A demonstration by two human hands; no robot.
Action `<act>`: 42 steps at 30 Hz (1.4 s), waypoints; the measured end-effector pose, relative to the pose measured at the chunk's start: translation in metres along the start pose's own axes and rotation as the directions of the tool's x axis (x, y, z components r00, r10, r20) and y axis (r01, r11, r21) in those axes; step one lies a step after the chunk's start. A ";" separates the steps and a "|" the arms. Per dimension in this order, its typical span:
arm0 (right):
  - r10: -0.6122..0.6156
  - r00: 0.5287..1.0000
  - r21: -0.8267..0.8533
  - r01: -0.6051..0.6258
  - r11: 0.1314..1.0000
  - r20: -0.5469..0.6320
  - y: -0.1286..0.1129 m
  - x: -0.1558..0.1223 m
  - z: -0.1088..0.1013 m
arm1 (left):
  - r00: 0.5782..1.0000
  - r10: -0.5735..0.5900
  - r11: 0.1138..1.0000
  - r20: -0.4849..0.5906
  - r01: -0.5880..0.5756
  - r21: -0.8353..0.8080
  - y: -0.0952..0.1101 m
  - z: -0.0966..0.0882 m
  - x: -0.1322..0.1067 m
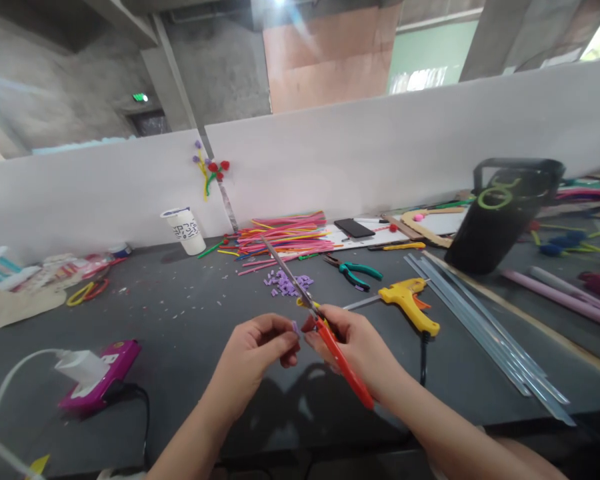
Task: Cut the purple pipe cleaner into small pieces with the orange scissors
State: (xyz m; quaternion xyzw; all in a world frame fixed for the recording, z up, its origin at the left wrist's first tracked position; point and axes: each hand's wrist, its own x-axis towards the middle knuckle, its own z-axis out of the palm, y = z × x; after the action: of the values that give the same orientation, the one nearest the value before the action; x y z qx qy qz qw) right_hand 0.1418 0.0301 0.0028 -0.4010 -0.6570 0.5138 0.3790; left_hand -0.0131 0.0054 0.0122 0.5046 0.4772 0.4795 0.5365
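My left hand (267, 340) pinches a small purple piece (295, 327) between thumb and fingertips. Close beside it, my right hand (353, 333) is closed around a pair of scissors (344, 363) with red handles, the blades pointing up and away. The fingertips of both hands nearly meet; whether the right fingers also hold a small piece I cannot tell. Just beyond the hands lies a loose pile of cut purple pieces (286, 283). Behind that pile is a bundle of pink, red and yellow pipe cleaners (280, 235).
Right of my hands lie a yellow glue gun (409, 300), teal-handled pliers (355, 272) and clear glue sticks (490, 333). A black bottle (500, 220) stands behind them. At left are a purple power strip (100, 377) and a paper cup (184, 231). A white partition (355, 160) runs behind.
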 end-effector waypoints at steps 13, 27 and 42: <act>0.027 1.000 0.037 -0.028 0.999 0.016 -0.001 0.001 -0.001 | 0.996 -0.016 0.984 0.092 -0.001 0.178 -0.002 0.004 0.000; -0.102 0.995 -0.266 0.094 0.959 -0.017 0.004 0.000 -0.002 | 0.982 0.074 0.988 -0.174 -0.048 0.150 -0.002 0.008 -0.001; -0.241 0.970 -0.883 0.140 0.448 0.031 0.013 -0.017 -0.009 | 0.929 0.209 0.972 -0.306 -0.233 -0.043 0.002 -0.009 -0.005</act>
State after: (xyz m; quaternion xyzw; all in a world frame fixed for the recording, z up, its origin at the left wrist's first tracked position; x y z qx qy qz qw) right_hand 0.1578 0.0200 -0.0098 -0.4868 -0.8481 0.0374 0.2061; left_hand -0.0227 0.0011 0.0143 0.4553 0.4738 0.6260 0.4199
